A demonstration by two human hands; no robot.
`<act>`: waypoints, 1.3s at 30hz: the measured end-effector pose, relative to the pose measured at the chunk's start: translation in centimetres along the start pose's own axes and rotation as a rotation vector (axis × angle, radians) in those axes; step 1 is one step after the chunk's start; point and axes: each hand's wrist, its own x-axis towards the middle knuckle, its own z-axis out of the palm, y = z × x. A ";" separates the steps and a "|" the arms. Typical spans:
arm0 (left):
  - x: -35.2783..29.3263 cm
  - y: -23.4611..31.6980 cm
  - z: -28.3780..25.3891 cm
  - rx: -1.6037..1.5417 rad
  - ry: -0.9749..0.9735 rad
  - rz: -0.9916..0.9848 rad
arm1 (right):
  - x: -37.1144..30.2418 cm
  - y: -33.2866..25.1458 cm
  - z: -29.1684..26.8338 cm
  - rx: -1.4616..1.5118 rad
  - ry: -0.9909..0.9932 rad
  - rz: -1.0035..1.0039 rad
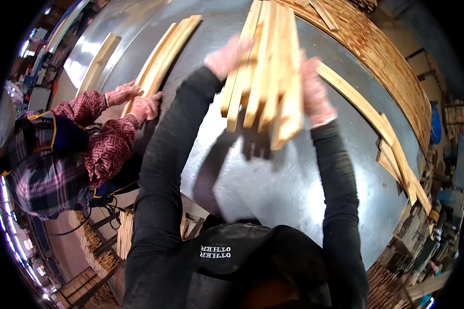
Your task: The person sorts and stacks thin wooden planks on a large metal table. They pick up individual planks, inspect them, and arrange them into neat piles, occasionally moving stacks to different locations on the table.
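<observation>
I hold a bundle of several pale wooden slats [265, 72] above a shiny metal table [288, 190]. My left hand [225, 57], in a pinkish glove, grips the bundle's left side. My right hand [314, 98], gloved the same, presses against its right side. The slats' near ends hang unevenly over the table, casting a dark shadow on the metal. Both my sleeves are black.
A co-worker in a red patterned sleeve and plaid top has gloved hands [139, 100] on another set of slats [165, 54] at the table's left. More slats lie at the far left [99, 62] and along the right edge [381, 129]. Stacked wood [381, 51] fills the far right.
</observation>
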 end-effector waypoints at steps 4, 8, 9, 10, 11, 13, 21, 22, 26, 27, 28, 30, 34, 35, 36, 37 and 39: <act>-10.4 -8.4 4.5 -0.033 0.103 -0.290 | -5.9 11.0 1.1 -0.302 0.170 0.146; -16.4 -14.1 0.3 -1.317 0.710 -0.549 | -9.4 17.5 5.1 -0.042 0.075 0.251; -18.7 -14.5 -1.7 -0.667 0.520 -0.526 | -9.8 18.8 6.3 -0.235 -0.041 0.220; -20.8 -14.9 -3.4 0.082 0.398 -0.518 | -10.3 20.5 7.6 -0.509 -0.186 0.146; -22.4 -14.3 -4.5 0.480 0.375 -0.540 | -10.9 22.3 8.8 -0.809 -0.321 -0.001; -23.0 -11.3 -4.7 0.789 0.453 -0.713 | -11.8 32.0 10.5 -1.946 -0.196 -0.606; -26.5 -10.9 0.6 1.621 0.421 -0.893 | -6.4 8.5 -4.7 -1.376 -0.462 0.032; -26.2 -11.6 0.1 1.662 0.410 -0.890 | -5.5 8.5 -12.9 -1.611 -0.084 -0.217; -26.2 -10.6 0.1 1.628 0.360 -0.799 | -8.4 -3.1 -30.0 -2.215 0.590 0.011; -26.4 -10.5 2.8 1.931 0.481 -0.639 | -8.8 -2.9 -31.9 -2.203 0.567 0.109; -25.6 -9.5 3.9 1.746 0.484 -0.402 | -9.4 -2.7 -33.8 -2.188 0.544 0.208; -22.9 -10.5 7.0 1.360 0.459 0.069 | -10.5 -2.7 -29.4 -1.906 0.267 0.391; -13.0 -8.5 24.8 -0.831 -0.017 -0.560 | -13.9 1.8 -25.1 -1.481 -0.156 0.211; -11.5 -7.6 28.0 -0.951 -0.132 -0.646 | -15.1 2.6 -27.0 -1.309 0.015 0.096; -10.8 -7.4 30.0 -1.077 -0.241 -0.736 | -16.5 3.4 -28.9 -1.140 0.158 -0.038; -11.6 -10.2 29.6 -1.202 -0.269 -0.686 | -17.1 -2.8 -28.5 -1.409 0.306 0.106; -11.9 -10.5 30.2 -0.875 -0.210 -0.666 | -21.4 -11.7 -33.5 -1.553 0.526 0.424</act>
